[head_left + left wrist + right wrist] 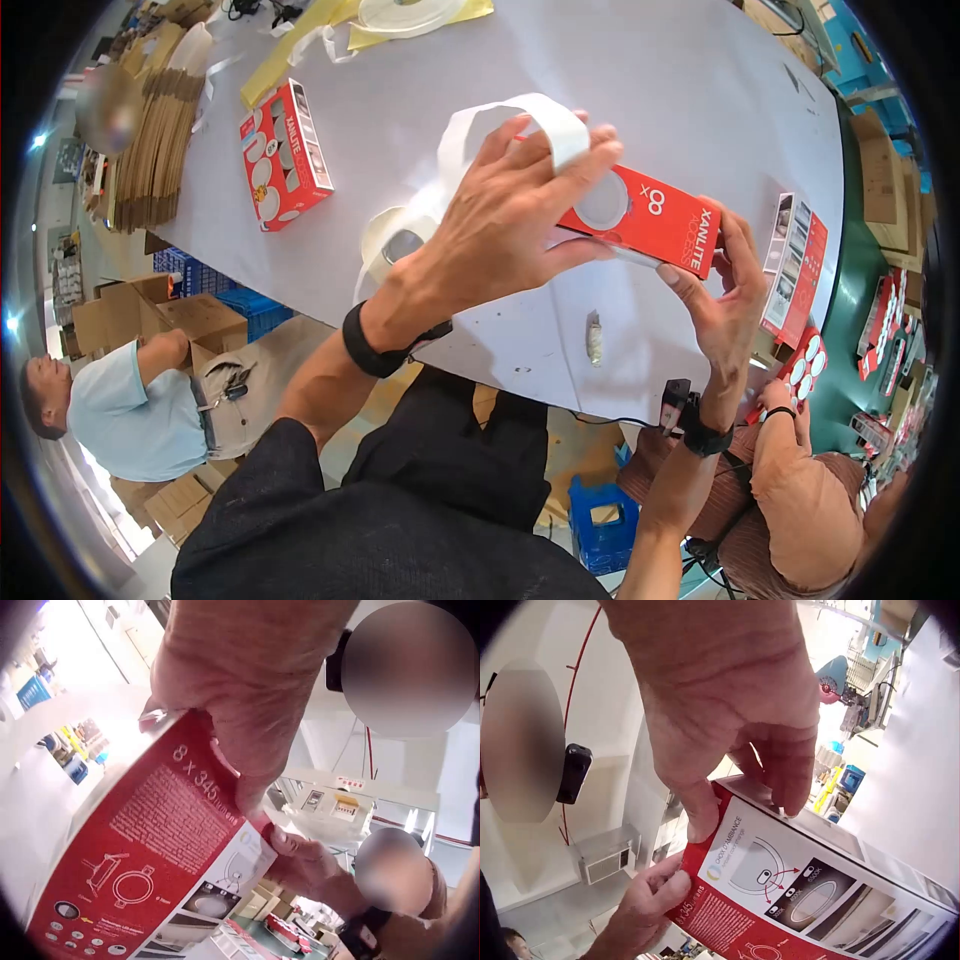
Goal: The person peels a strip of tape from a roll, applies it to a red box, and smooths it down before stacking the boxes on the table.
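Both hands hold a red XANLITE light box (668, 232) above the table. The left hand (490, 220) grips it at its left end, with the thumb along the near edge and the other fingers over the far side. A white tape strip (562, 128) loops up around those fingers. Below, a roll of white tape (378, 238) lies partly hidden by the left wrist. At the box's right end, the right hand (735, 305) grips between thumb and fingers. Printed text and lamp drawings show on the box's red panel (157, 825) in the left wrist view.
A second red box (285, 160) stands at the table's left, another (797, 265) at the right edge. A small whitish object (595, 340) lies near the front. Rolled tape (415, 12) sits at the back. One person (140, 410) is at left; another (800, 490) handles a box at right.
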{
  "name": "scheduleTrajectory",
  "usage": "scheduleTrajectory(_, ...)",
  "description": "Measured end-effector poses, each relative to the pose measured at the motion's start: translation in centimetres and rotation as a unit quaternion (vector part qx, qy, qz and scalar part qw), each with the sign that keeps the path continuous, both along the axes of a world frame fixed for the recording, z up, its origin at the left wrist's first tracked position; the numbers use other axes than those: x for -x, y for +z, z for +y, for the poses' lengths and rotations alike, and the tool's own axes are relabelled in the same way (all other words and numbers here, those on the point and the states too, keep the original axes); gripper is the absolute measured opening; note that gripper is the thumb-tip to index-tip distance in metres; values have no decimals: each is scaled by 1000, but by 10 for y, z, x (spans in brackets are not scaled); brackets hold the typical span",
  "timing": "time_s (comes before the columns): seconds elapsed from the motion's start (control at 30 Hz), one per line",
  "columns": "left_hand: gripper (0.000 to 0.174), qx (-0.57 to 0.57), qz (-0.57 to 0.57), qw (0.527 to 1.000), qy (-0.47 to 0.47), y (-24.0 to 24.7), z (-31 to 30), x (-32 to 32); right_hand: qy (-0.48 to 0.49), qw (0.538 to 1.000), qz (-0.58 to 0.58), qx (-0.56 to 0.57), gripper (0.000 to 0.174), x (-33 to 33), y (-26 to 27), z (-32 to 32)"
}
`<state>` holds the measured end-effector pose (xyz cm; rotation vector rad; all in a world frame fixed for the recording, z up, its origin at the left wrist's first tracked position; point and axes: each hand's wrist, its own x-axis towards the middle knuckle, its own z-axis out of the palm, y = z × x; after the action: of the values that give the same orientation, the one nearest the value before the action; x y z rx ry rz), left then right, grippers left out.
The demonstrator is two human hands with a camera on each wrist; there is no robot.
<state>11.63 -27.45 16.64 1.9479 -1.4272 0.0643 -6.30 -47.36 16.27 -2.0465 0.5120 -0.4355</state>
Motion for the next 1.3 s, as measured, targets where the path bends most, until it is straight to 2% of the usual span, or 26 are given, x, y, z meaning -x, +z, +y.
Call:
scheduleTrajectory(0.17,64,79,-3,997,-18,-18,5,-15,-43,999,-17,-24,76,-6,-15,23)
scheduleTrajectory(0.27,65,68,-6,997,-21,-19,3,-16,-62,998,2,-11,81,-5,-16,28)
scheduleTrajectory(0.37,63,76,9,996,-37,-17,4,-17,-86,992,47,-75,88,-1,-5,35)
scheduleTrajectory(0.47,61,46,22,998,-37,-8,7,-16,-80,996,27,-38,96,5,9,41)
scheduleTrajectory(0.5,60,41,20,998,-45,-4,9,-17,-73,996,-3,-44,90,6,11,40)
scheduleTrajectory(0.57,60,28,12,998,-57,6,16,-20,-86,996,17,-34,84,11,13,33)
scheduleTrajectory(0.63,52,59,23,996,-60,19,25,-21,-85,996,25,1,73,3,19,32)
scheduleTrajectory(0.73,43,114,45,989,-87,33,47,-16,-53,994,49,78,68,-14,32,30)
scheduleTrajectory(0.77,41,134,54,984,-100,37,57,-12,-58,996,38,63,63,-19,36,34)
scheduleTrajectory(0.87,51,129,78,980,-131,55,81,4,-17,996,69,61,61,-26,34,29)
scheduleTrajectory(0.97,54,137,82,975,-155,61,98,19,-30,994,23,105,58,-29,33,34)
scheduleTrajectory(1.07,52,136,119,968,-175,75,111,40,-64,996,-18,67,59,-18,69,62)
scheduleTrajectory(1.13,45,129,136,963,-194,88,115,52,9,988,-17,-153,60,6,93,85)
scheduleTrajectory(1.2,45,101,159,955,-227,98,121,65,114,937,26,-330,59,24,107,114)
scheduleTrajectory(1.27,46,85,184,941,-270,103,123,79,122,901,23,-415,57,33,120,146)
scheduleTrajectory(1.3,47,87,174,940,-281,104,124,83,113,898,6,-424,53,37,123,152)
